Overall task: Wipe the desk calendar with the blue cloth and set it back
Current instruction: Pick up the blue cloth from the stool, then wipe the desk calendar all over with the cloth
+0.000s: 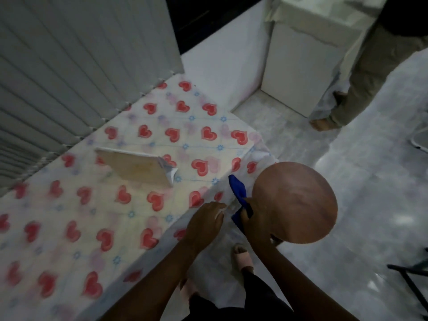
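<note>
The desk calendar (136,169) stands tent-like on the table (69,228), which wears a cloth with red hearts; I see its pale back panel and some curled pages at its right end. My right hand (254,218) is closed on the blue cloth (238,193) just past the table's front right edge, and the cloth sticks up toward the calendar. My left hand (206,222) hovers at that same edge, fingers loosely apart and holding nothing. Both hands are well to the right of the calendar and below it in the view.
A round brown stool seat (298,202) stands right beside my right hand. Grey vertical blinds (81,66) run along the table's far side. A white cabinet (308,61) and another person's legs (347,98) are at the back right. My sandalled foot (242,256) is on the floor.
</note>
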### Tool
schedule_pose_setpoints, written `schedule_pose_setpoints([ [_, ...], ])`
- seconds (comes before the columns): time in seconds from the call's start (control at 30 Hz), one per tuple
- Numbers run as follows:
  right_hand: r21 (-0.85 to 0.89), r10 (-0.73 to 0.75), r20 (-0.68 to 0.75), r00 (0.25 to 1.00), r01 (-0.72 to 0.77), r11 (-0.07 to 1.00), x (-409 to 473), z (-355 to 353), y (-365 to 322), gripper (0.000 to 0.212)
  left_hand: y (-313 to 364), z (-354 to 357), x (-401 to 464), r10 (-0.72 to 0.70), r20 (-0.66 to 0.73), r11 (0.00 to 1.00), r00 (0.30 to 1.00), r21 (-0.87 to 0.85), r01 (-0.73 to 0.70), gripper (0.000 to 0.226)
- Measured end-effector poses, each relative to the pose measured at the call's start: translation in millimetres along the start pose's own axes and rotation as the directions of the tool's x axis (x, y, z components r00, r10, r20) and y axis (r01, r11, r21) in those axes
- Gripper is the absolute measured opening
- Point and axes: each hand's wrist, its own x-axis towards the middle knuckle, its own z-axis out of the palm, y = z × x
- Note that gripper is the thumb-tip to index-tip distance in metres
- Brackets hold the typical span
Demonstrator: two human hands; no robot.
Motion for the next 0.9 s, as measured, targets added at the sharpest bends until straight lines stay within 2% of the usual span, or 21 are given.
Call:
schedule_pose_setpoints([
  [0.17, 0.032, -0.245, -0.037, 0.969, 0.246, 0.969, -25, 38, -65, 0.021, -35, -49, -47, -0.022, -0.158, 1.000, 0.987, -0.008, 0.020, 0.031],
  [0.27, 0.070, -0.296, -0.075, 0.952, 0.301, 0.951, -36, 62, -98, 0.026, -61, -79, -69, -0.043, -0.229, 0.999, 0.972, 0.014, 0.048, 0.028],
  [0.4, 0.140, -0.332, -0.114, 0.936, 0.346, 0.928, -51, 92, -132, 0.028, -100, -117, -93, 0.110, -0.303, 0.988, 0.946, 0.141, -0.070, 0.021],
  [0.43, 0.146, -0.324, -0.122, 0.938, 0.339, 0.929, -53, 98, -140, 0.028, -108, -127, -97, 0.089, -0.341, 0.994, 0.936, 0.091, -0.062, 0.023],
  [0.53, 0.144, -0.306, -0.171, 0.937, 0.331, 0.933, -56, 113, -157, 0.030, -133, -151, -103, -0.087, -0.412, 0.996, 0.907, -0.068, 0.065, 0.024],
  [0.63, 0.126, -0.322, -0.216, 0.922, 0.354, 0.927, -56, 120, -167, 0.033, -152, -169, -98, -0.114, -0.452, 0.993, 0.885, -0.059, 0.097, 0.025],
  [0.73, 0.101, -0.338, -0.251, 0.907, 0.372, 0.923, -47, 125, -170, 0.037, -171, -182, -84, -0.167, -0.466, 0.984, 0.869, -0.131, 0.119, 0.024],
  [0.9, 0.081, -0.314, -0.257, 0.914, 0.344, 0.935, -25, 139, -172, 0.037, -207, -199, -50, -0.334, -0.427, 0.928, 0.840, -0.307, 0.213, 0.022],
])
